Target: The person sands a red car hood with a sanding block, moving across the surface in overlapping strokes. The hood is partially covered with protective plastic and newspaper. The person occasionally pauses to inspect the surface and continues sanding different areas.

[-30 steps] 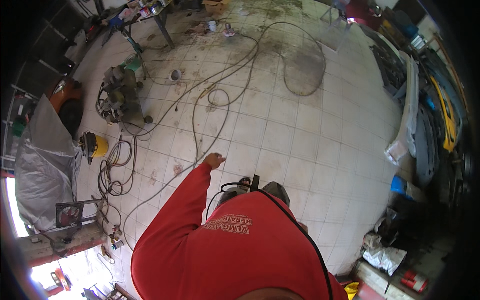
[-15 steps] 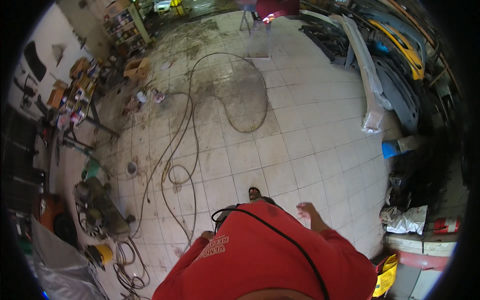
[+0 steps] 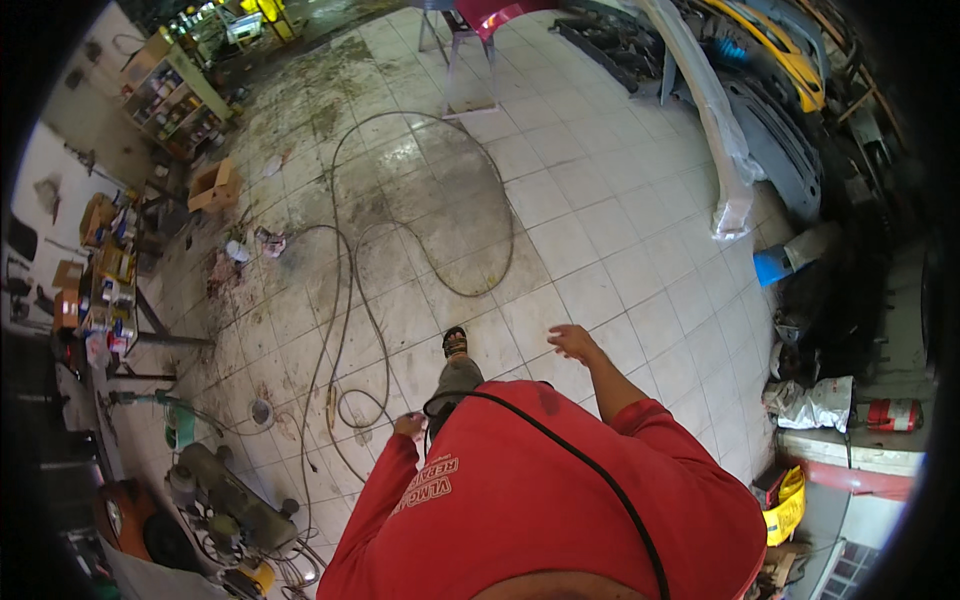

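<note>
My right hand [image 3: 572, 343] is held out over the tiled floor, its fingers loosely bent and apart, with nothing in it. My left hand [image 3: 408, 425] hangs low beside my waist, partly behind the red sleeve, and its fingers are too small and hidden to read. A black cable [image 3: 560, 450] runs across my red shirt [image 3: 540, 490]. One sandalled foot [image 3: 455, 342] is forward on the tiles. Ahead of it, a long hose [image 3: 335, 250] lies in wide loops on the floor.
At left stand a cluttered workbench [image 3: 125, 285], a cardboard box [image 3: 214, 187] and a compressor [image 3: 235, 505]. Car body panels [image 3: 775, 140] and a long wrapped part [image 3: 735, 205] line the right side, near a fire extinguisher [image 3: 893, 414]. A stand [image 3: 470, 70] holds a red panel [image 3: 500, 14] far ahead.
I have stepped forward, and a foot now shows farther out. My right hand has swung forward and left in the view. The bench and compressor at left appear lower.
</note>
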Available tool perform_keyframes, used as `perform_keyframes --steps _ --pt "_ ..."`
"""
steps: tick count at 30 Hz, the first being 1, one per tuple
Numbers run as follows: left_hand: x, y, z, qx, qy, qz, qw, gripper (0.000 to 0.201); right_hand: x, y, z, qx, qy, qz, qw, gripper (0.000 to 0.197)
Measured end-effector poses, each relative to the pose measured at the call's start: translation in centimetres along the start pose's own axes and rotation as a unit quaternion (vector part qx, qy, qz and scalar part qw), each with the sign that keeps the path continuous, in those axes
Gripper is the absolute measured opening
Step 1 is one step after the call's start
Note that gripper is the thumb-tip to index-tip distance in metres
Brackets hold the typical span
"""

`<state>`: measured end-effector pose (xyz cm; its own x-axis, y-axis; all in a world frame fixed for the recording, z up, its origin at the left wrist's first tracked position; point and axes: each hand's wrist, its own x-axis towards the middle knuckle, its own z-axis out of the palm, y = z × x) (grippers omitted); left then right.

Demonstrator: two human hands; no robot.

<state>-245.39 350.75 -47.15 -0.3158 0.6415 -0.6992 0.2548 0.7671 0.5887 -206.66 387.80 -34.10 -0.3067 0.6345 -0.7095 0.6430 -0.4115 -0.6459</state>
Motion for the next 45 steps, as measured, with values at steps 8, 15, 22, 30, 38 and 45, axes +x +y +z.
perform_keyframes --steps 8,15,22,30,38,45 --pt "17.3 10.6 -13.9 0.162 0.007 -0.009 0.987 0.060 -3.0 5.8 -4.8 0.138 0.090 0.219 0.962 0.040" --pt "24.9 26.6 -17.8 0.123 0.098 0.064 0.985 0.066 0.8 11.6 -9.1 0.245 0.035 0.243 0.938 0.034" --pt "25.9 31.8 -7.1 0.052 0.084 -0.029 0.995 0.052 11.3 8.0 -25.1 0.194 0.039 0.215 0.956 0.033" --pt "24.6 33.5 4.4 0.142 -0.054 -0.116 0.982 0.033 22.3 -12.4 -38.1 0.067 0.145 0.032 0.987 0.046" --pt "29.7 40.8 -4.2 0.097 0.063 -0.020 0.993 0.045 28.4 -24.4 -36.5 0.049 0.013 -0.006 0.999 0.047" --pt "35.8 46.9 -9.5 0.063 0.061 -0.031 0.996 0.053 24.6 -10.1 -40.7 0.174 0.132 0.125 0.968 0.044"
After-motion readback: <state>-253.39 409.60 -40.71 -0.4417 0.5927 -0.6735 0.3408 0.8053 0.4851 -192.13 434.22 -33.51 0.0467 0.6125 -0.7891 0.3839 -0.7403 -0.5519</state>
